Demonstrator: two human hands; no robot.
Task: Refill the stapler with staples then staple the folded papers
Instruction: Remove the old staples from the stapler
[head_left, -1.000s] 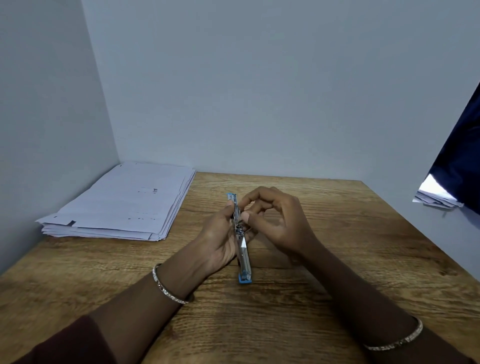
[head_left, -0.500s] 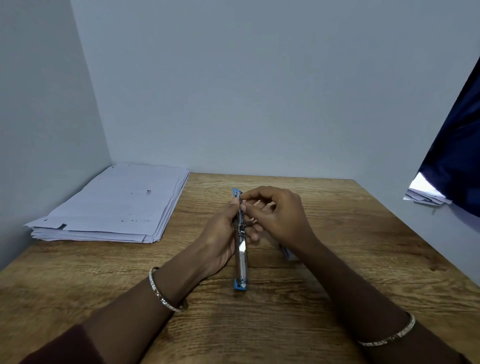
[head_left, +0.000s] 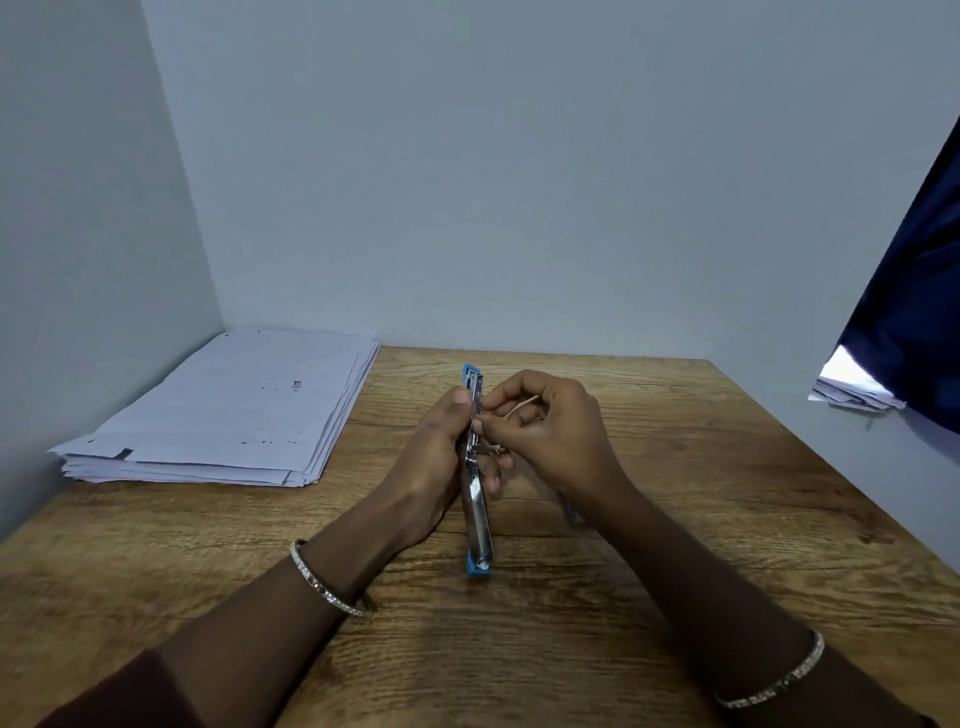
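Observation:
A blue and silver stapler (head_left: 478, 525) lies opened out flat, end to end, at the middle of the wooden table (head_left: 675, 545). My left hand (head_left: 441, 462) grips it around its hinge from the left side. My right hand (head_left: 550, 431) pinches at the stapler's metal channel with thumb and forefinger; whether it holds a strip of staples is too small to tell. A stack of white papers (head_left: 234, 410) lies at the table's far left corner.
Grey walls close in the table at the left and back. A small blue object (head_left: 571, 512) shows partly beneath my right wrist. At the right, beyond the table, a dark blue cloth (head_left: 914, 291) hangs over more papers (head_left: 852, 389).
The hands and stapler have barely moved; my right fingertips have shifted a little along the stapler's channel.

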